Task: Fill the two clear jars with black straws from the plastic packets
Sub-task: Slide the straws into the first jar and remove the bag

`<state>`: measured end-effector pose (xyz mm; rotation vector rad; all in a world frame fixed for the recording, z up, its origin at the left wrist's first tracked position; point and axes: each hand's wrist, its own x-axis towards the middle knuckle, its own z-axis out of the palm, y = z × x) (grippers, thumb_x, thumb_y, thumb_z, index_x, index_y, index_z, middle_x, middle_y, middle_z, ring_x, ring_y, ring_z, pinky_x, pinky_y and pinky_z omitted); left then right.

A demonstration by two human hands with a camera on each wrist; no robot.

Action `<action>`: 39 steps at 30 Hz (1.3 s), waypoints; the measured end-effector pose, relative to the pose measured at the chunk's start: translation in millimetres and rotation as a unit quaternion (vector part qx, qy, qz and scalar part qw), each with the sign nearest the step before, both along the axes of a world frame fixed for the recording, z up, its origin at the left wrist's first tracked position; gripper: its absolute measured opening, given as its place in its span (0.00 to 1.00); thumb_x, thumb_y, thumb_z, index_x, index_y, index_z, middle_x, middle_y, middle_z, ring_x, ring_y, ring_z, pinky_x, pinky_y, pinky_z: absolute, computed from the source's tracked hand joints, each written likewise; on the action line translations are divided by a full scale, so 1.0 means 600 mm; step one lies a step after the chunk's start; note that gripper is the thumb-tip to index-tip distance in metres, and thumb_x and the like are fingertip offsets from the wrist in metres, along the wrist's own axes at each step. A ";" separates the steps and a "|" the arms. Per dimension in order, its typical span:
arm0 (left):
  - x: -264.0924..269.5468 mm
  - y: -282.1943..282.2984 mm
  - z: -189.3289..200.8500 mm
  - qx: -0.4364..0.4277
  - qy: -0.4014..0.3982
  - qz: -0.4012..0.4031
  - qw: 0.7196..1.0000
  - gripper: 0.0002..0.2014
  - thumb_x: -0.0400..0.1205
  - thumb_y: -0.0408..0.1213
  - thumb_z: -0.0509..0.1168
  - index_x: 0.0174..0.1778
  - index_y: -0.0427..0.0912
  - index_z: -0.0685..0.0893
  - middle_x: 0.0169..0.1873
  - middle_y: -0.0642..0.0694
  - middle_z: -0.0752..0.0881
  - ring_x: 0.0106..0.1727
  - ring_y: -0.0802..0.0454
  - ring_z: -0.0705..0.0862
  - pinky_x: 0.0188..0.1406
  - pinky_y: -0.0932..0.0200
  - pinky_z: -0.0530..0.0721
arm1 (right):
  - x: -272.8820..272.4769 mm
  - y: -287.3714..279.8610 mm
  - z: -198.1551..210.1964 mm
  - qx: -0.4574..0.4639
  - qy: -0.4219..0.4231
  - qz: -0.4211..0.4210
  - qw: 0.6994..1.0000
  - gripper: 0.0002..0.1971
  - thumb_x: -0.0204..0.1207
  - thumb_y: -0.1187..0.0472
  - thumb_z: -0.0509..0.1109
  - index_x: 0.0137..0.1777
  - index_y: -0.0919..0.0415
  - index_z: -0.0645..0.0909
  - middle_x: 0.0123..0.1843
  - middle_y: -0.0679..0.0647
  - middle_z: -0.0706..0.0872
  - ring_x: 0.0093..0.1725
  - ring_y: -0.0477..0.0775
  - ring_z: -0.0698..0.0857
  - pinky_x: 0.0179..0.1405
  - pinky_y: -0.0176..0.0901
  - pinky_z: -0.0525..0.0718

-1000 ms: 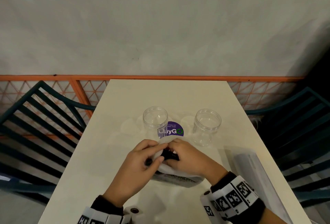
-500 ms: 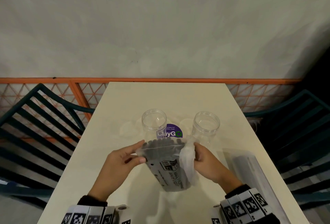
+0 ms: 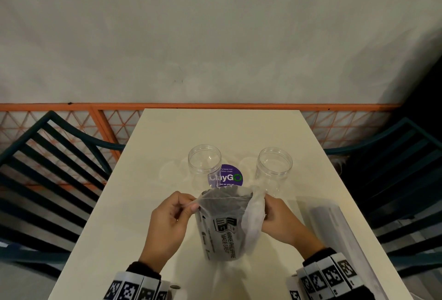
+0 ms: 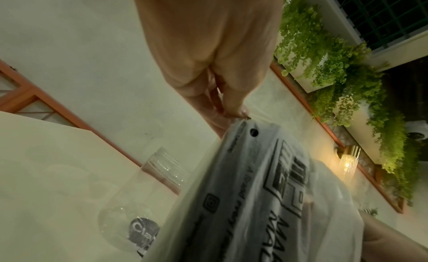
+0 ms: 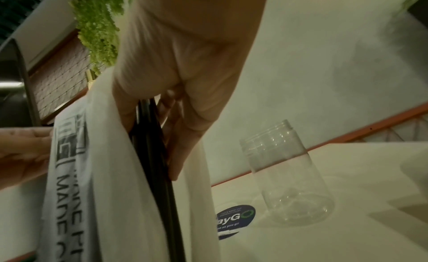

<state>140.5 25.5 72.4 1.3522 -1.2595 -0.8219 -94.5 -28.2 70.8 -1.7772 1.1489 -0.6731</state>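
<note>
A plastic packet [image 3: 222, 225] of black straws [image 3: 224, 200] stands upright on the table between my hands, its top pulled wide. My left hand [image 3: 177, 206] pinches the left edge of the packet's mouth [image 4: 241, 119]. My right hand [image 3: 267, 208] grips the torn flap on the right side [image 5: 148, 138], with black straws [image 5: 159, 156] showing beside the fingers. Two clear jars stand empty just beyond: the left jar [image 3: 204, 163] and the right jar [image 3: 273, 168]. The right jar [image 5: 287, 174] also shows in the right wrist view, the left jar [image 4: 162, 167] in the left wrist view.
A second packet [image 3: 339, 228] lies flat on the cream table [image 3: 224, 127] at the right. A purple round sticker [image 3: 226, 176] sits between the jars. Dark slatted chairs [image 3: 47, 170] flank the table, and an orange railing [image 3: 71, 108] runs behind it.
My hands were together at the packet's top; they have pulled apart, tearing it wide, and the packet now stands more upright with the straw ends exposed.
</note>
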 end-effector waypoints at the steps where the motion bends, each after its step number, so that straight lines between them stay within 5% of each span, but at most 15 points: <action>1: 0.001 0.001 0.000 -0.003 0.004 -0.009 1.000 0.06 0.71 0.43 0.71 0.32 0.48 0.81 0.38 0.49 0.88 0.41 0.48 0.87 0.45 0.58 0.84 | 0.000 0.000 0.003 -0.001 0.007 0.007 1.000 0.18 0.67 0.70 0.73 0.39 0.45 0.73 0.36 0.40 0.81 0.34 0.26 0.81 0.34 0.20 0.75; 5: 0.008 0.006 0.005 0.043 0.071 -0.083 0.993 0.08 0.64 0.40 0.74 0.36 0.48 0.84 0.47 0.51 0.90 0.44 0.51 0.89 0.48 0.58 0.85 | -0.005 0.000 -0.002 -0.002 0.020 0.018 1.000 0.12 0.65 0.61 0.70 0.48 0.52 0.75 0.40 0.39 0.82 0.40 0.27 0.82 0.38 0.21 0.76; 9: 0.013 0.005 -0.004 0.036 0.035 -0.026 0.998 0.12 0.55 0.49 0.75 0.30 0.48 0.86 0.37 0.46 0.91 0.38 0.49 0.86 0.42 0.56 0.84 | -0.010 -0.003 -0.008 0.001 0.003 -0.002 1.000 0.16 0.69 0.72 0.71 0.41 0.48 0.76 0.32 0.41 0.84 0.33 0.30 0.81 0.35 0.22 0.75; 12: 0.009 -0.002 -0.014 0.042 0.076 -0.005 0.996 0.14 0.60 0.42 0.78 0.28 0.38 0.82 0.33 0.41 0.89 0.35 0.50 0.86 0.40 0.61 0.85 | -0.010 -0.002 -0.006 0.007 -0.020 -0.004 1.000 0.20 0.69 0.74 0.72 0.46 0.45 0.77 0.34 0.35 0.87 0.36 0.32 0.82 0.38 0.26 0.78; 14: 0.002 -0.001 -0.019 0.050 0.088 -0.021 0.995 0.12 0.71 0.30 0.74 0.32 0.33 0.76 0.32 0.45 0.89 0.35 0.55 0.85 0.42 0.59 0.83 | -0.005 -0.003 -0.007 0.014 -0.029 0.004 0.999 0.22 0.67 0.72 0.75 0.53 0.45 0.77 0.40 0.37 0.87 0.42 0.33 0.83 0.43 0.26 0.80; 16: -0.003 0.003 -0.025 0.056 0.087 -0.033 0.994 0.08 0.76 0.27 0.68 0.37 0.34 0.74 0.32 0.49 0.87 0.35 0.55 0.84 0.44 0.54 0.80 | 0.002 -0.001 -0.012 0.010 -0.026 0.006 1.000 0.18 0.64 0.68 0.76 0.49 0.49 0.80 0.38 0.38 0.86 0.40 0.35 0.83 0.43 0.26 0.79; 18: -0.002 0.009 -0.024 0.061 0.090 -0.073 0.991 0.08 0.76 0.34 0.69 0.49 0.41 0.79 0.36 0.49 0.87 0.39 0.54 0.84 0.48 0.53 0.81 | 0.008 0.001 -0.019 0.008 -0.034 -0.013 0.999 0.14 0.61 0.62 0.74 0.48 0.58 0.82 0.39 0.45 0.88 0.40 0.41 0.84 0.44 0.35 0.82; 20: 0.003 0.012 -0.020 0.074 0.081 -0.125 0.986 0.19 0.73 0.42 0.73 0.60 0.50 0.83 0.46 0.50 0.88 0.49 0.54 0.87 0.54 0.59 0.84 | 0.012 0.003 -0.025 0.013 -0.051 -0.036 0.998 0.19 0.58 0.56 0.75 0.49 0.61 0.82 0.41 0.51 0.89 0.44 0.49 0.86 0.50 0.47 0.83; 24: 0.009 0.008 -0.014 0.057 0.040 -0.082 0.994 0.15 0.57 0.53 0.76 0.38 0.54 0.92 0.43 0.48 0.85 0.45 0.58 0.84 0.48 0.58 0.84 | 0.020 0.002 -0.028 0.044 -0.096 -0.054 0.993 0.23 0.48 0.49 0.78 0.44 0.52 0.78 0.39 0.35 0.89 0.41 0.33 0.84 0.45 0.27 0.80; 29: 0.004 -0.005 -0.022 0.034 0.004 -0.026 0.999 0.07 0.66 0.41 0.75 0.26 0.45 0.85 0.38 0.56 0.89 0.41 0.57 0.85 0.44 0.56 0.82 | 0.020 0.006 -0.025 0.031 -0.120 -0.028 0.992 0.10 0.57 0.63 0.73 0.39 0.55 0.80 0.31 0.36 0.87 0.34 0.32 0.83 0.37 0.25 0.78; 35: -0.006 -0.001 -0.020 0.042 0.075 -0.055 0.995 0.05 0.72 0.39 0.68 0.37 0.48 0.76 0.37 0.45 0.86 0.38 0.49 0.80 0.42 0.48 0.78 | 0.015 0.002 -0.021 0.036 -0.149 -0.016 0.988 0.12 0.61 0.73 0.71 0.42 0.58 0.78 0.35 0.40 0.86 0.38 0.38 0.82 0.40 0.28 0.78; 39: 0.006 -0.001 -0.005 0.062 0.057 -0.165 0.983 0.22 0.69 0.40 0.75 0.59 0.56 0.81 0.45 0.56 0.85 0.46 0.59 0.85 0.50 0.67 0.81 | 0.017 -0.001 -0.022 0.048 -0.138 -0.005 0.989 0.14 0.60 0.64 0.74 0.45 0.54 0.78 0.36 0.38 0.87 0.40 0.35 0.83 0.41 0.28 0.79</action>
